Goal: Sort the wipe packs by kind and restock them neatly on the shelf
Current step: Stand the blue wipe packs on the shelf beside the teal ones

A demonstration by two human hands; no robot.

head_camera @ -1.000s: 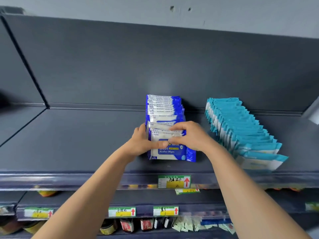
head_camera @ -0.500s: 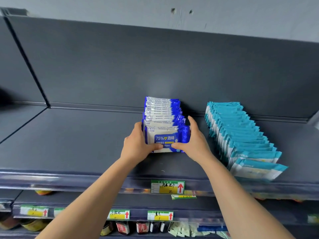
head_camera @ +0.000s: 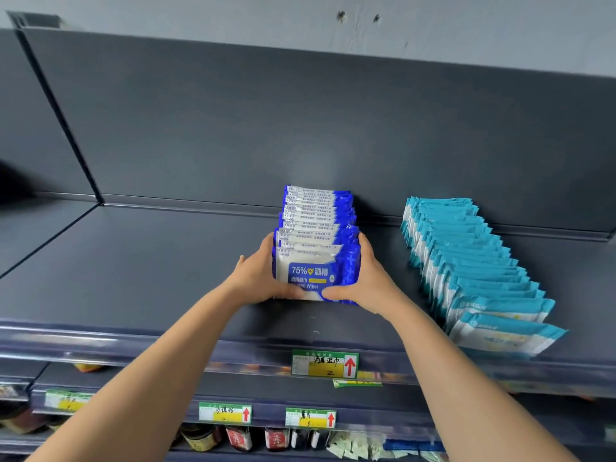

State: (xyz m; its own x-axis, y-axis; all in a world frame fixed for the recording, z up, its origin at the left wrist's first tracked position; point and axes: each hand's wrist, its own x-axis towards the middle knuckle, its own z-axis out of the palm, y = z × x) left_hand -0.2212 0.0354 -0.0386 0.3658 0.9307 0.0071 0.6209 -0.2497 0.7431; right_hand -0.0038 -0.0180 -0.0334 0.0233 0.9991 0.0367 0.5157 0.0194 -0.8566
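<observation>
2 hands point(head_camera: 258, 278) point(head_camera: 371, 281) clasp blue wipe packs point(head_camera: 313, 261).

— What's that label in the middle?

— A green and yellow price tag point(head_camera: 325, 364), with a red arrow pointing up, some handwriting and a "2". Just under it a loose green slip point(head_camera: 356, 383) hangs tilted.

— And lower down?

— The lower rail point(head_camera: 150, 411) carries more of the same kind: a left tag point(head_camera: 66, 400), blurred, and two middle tags point(head_camera: 225, 413), each with a red arrow. Below those stand dark jars with red labels point(head_camera: 238, 440), a brownish jar point(head_camera: 200, 440) just to their left and pale green sachets point(head_camera: 353, 446) to their right. I can't read any of them.

— Up top?

— A grey wall point(head_camera: 166, 15) with two dark marks point(head_camera: 341, 16) side by side.
</observation>
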